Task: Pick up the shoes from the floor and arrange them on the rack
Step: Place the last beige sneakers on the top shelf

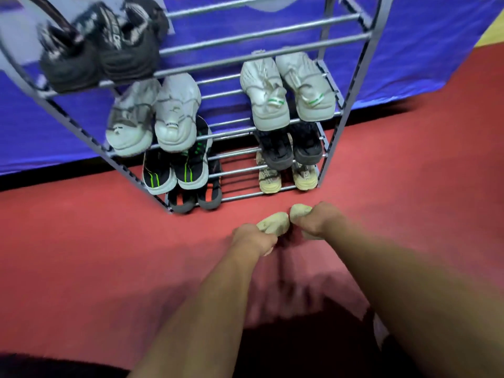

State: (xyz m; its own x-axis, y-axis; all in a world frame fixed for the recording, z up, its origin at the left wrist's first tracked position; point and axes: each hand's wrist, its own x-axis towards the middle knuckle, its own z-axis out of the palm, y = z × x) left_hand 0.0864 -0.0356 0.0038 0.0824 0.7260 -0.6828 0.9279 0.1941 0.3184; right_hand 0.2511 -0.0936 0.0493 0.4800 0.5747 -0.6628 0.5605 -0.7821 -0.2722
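Two beige shoes sit low over the red floor just in front of the rack. My left hand (252, 240) grips the left beige shoe (274, 222); my right hand (317, 218) grips the right beige shoe (300, 210). Only their toes show past my fingers. The grey metal rack (351, 99) stands behind them, its tiers holding black pairs (109, 47), white pairs (155, 115), a black pair with green stripes (177, 170) and a beige pair (286, 178).
A blue cloth (425, 50) hangs behind the rack. Red floor (81, 255) spreads to the left and right of my arms. A gap lies in the middle of the rack's bottom tier (240, 184), between the black-orange pair (195, 200) and the beige pair.
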